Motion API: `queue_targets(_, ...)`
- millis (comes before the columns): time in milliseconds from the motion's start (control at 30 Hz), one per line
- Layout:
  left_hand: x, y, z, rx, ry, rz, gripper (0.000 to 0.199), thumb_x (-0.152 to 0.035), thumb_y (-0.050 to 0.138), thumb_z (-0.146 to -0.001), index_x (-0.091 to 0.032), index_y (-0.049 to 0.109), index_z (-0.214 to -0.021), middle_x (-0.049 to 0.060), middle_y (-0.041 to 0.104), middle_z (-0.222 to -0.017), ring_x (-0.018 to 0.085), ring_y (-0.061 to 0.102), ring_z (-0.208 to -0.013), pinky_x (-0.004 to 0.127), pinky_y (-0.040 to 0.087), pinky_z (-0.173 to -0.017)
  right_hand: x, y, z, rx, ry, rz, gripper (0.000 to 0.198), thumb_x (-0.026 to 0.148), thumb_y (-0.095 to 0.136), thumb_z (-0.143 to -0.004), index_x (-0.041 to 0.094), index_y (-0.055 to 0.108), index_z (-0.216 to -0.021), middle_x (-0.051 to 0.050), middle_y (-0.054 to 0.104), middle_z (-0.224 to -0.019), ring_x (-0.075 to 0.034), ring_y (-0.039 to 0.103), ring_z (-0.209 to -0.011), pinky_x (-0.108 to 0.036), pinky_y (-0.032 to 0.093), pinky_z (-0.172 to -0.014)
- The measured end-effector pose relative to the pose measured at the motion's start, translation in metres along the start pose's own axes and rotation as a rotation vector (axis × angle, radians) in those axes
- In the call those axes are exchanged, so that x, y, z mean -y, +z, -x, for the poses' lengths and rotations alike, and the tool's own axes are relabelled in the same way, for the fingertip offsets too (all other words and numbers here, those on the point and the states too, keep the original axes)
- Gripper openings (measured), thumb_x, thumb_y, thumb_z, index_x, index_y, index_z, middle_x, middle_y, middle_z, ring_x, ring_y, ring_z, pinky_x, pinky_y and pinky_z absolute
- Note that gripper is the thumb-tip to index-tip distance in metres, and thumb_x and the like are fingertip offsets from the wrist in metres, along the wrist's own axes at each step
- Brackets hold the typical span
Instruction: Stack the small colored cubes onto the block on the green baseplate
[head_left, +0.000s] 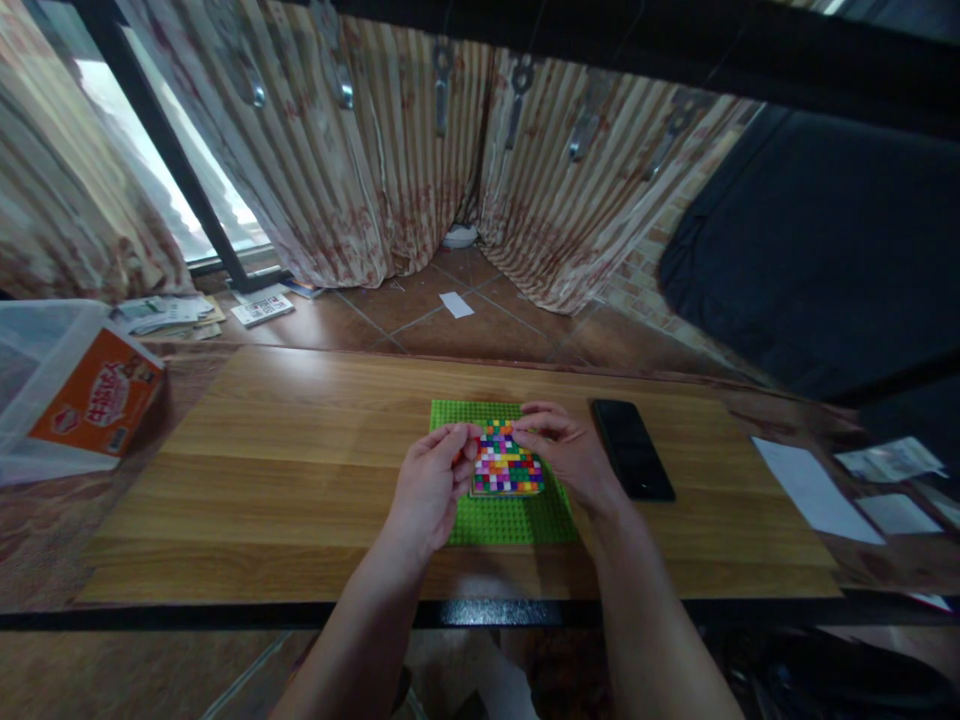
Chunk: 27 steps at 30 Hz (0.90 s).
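A rectangular block of small multicoloured toy bricks (506, 472) sits over the green studded baseplate (487, 525), which lies on the wooden board. At the block's upper left edge my left hand (437, 485) is closed, thumb and forefinger pinched. A speck of red shows by its curled fingers; what they grip is too small to tell. My right hand (570, 455) reaches in from the right, its thumb and forefinger together at the block's upper right corner, near an orange brick. Whether a loose brick is between those fingertips is hidden. Both hands cover parts of the block's sides.
A black phone (634, 449) lies right of my right hand on the wooden board (285, 470). Far left stands a clear plastic bin (45, 370) with an orange label. Papers (814, 488) lie at the right, booklets (262, 309) at the back left. Metal hooks hang before the curtains.
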<state>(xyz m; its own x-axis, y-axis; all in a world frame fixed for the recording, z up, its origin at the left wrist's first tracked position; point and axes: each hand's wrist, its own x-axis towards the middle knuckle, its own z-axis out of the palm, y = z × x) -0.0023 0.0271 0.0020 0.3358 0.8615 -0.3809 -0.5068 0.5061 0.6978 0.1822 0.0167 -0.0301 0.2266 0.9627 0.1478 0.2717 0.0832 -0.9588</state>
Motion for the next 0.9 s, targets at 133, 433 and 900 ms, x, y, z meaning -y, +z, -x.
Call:
queue_targets(133,0.000,-0.001,0.000,0.001,-0.001,0.000,0.018,-0.026,0.072,-0.072,-0.010,0.064,-0.077,-0.003,0.048,-0.061,0.001,0.029,-0.042,0.015,0.014,-0.037,-0.005,0.004,-0.004,-0.039,0.061,-0.060,0.019,0.035,0.081,-0.064,0.023,0.075,-0.077,-0.005,0.068,-0.104,-0.022,0.063,-0.102,-0.039,0.048,-0.087)
queue_targets(433,0.000,0.000,0.003,-0.016,0.006,0.023,0.017,-0.026,0.070,-0.076,-0.010,0.065,-0.078,-0.003,0.049,-0.061,0.001,0.030,-0.043,0.014,0.015,-0.037,0.000,0.009,-0.003,0.004,0.332,-0.278,0.037,0.037,0.086,-0.056,0.021,0.077,-0.088,-0.003,0.075,-0.085,-0.017,0.066,-0.076,-0.036,0.051,-0.080)
queue_targets(900,-0.014,0.005,0.002,-0.088,-0.102,0.469,0.031,-0.033,0.050,-0.093,-0.008,0.068,-0.090,0.013,0.066,-0.086,0.015,0.065,-0.077,0.022,0.057,-0.065,0.001,0.011,-0.002,0.032,0.285,-0.227,0.032,0.043,0.083,-0.059,0.022,0.076,-0.082,-0.002,0.075,-0.079,-0.018,0.066,-0.072,-0.035,0.052,-0.073)
